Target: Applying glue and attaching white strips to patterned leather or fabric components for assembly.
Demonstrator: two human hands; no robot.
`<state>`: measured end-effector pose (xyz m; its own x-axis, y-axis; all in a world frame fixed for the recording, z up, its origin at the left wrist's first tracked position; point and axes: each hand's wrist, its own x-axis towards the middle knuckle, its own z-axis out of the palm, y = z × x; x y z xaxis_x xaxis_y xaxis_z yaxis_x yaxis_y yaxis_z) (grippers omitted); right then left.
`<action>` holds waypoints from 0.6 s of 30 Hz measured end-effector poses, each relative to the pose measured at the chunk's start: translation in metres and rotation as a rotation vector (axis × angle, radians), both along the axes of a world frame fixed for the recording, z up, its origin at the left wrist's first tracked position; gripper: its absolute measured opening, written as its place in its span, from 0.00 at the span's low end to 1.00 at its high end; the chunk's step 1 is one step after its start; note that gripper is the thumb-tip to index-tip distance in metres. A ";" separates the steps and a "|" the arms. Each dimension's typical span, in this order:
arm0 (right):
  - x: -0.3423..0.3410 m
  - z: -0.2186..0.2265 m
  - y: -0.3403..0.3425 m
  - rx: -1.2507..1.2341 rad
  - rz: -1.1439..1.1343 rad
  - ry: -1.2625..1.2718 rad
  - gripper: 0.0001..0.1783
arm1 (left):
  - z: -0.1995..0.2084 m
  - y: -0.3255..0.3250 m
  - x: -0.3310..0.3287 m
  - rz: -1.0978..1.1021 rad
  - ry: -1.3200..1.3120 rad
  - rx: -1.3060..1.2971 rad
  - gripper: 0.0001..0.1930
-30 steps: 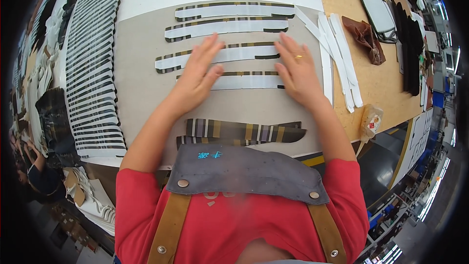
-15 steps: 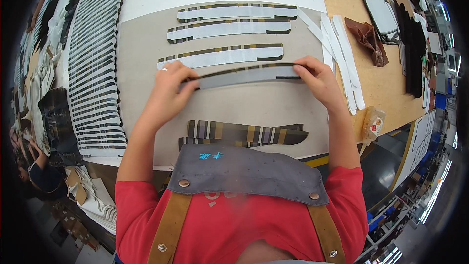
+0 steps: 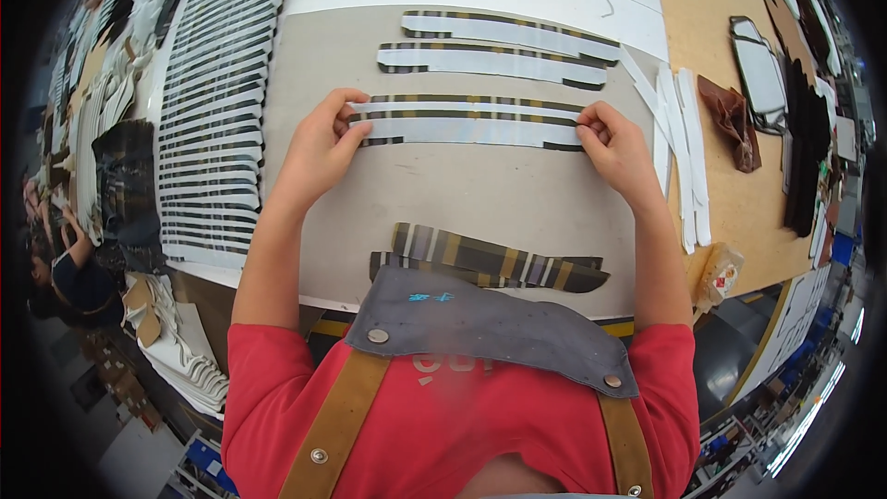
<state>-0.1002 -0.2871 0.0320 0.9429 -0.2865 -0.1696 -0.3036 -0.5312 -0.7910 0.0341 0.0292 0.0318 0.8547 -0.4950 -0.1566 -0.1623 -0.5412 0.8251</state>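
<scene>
Between my two hands a long narrow plaid fabric strip (image 3: 473, 132) with a white backing is stretched out straight. My left hand (image 3: 321, 143) pinches its left end between thumb and fingers. At the other end my right hand (image 3: 614, 150) does the same. The held strip overlaps the near side of another white-backed plaid strip (image 3: 434, 108); whether the two touch is unclear. Farther off, two similar strips, an upper one (image 3: 517, 34) and a lower one (image 3: 490, 61), lie side by side. Nearer my apron rest overlapping plaid fabric pieces (image 3: 490, 259), pattern side up.
Many striped strips lie in a long overlapping row (image 3: 212, 129) on the left. To the right are loose white strips (image 3: 686, 157), a crumpled brown piece (image 3: 739, 125), a dark-framed white panel (image 3: 759, 65) and a clear packet (image 3: 718, 277). Another person (image 3: 78, 259) is at the far left.
My hands have carried the strip away from me, onto the near side of the strip behind it. Its slight bow has straightened. The whole view has shifted a little.
</scene>
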 end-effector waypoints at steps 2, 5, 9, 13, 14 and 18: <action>0.004 0.001 -0.001 -0.019 -0.021 0.021 0.03 | -0.003 -0.002 0.006 0.012 -0.027 0.035 0.12; 0.005 -0.003 -0.006 -0.015 -0.019 0.029 0.03 | -0.003 -0.009 0.010 0.017 -0.048 0.113 0.11; 0.009 -0.004 -0.002 -0.029 0.017 0.021 0.04 | -0.004 -0.004 0.011 0.027 -0.088 0.154 0.12; 0.006 -0.018 -0.003 -0.071 0.069 -0.118 0.05 | -0.002 0.002 0.007 0.034 -0.113 0.244 0.12; 0.003 -0.016 -0.007 -0.123 0.075 -0.055 0.05 | -0.013 0.003 0.006 0.017 -0.181 0.204 0.13; -0.005 -0.015 -0.009 -0.111 0.046 -0.025 0.02 | -0.026 -0.006 0.010 -0.049 -0.160 0.135 0.15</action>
<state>-0.1053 -0.2958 0.0172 0.9591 -0.2585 -0.1155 -0.2579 -0.6292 -0.7332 0.0436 0.0229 0.0063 0.8496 -0.5199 -0.0887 -0.3139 -0.6335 0.7072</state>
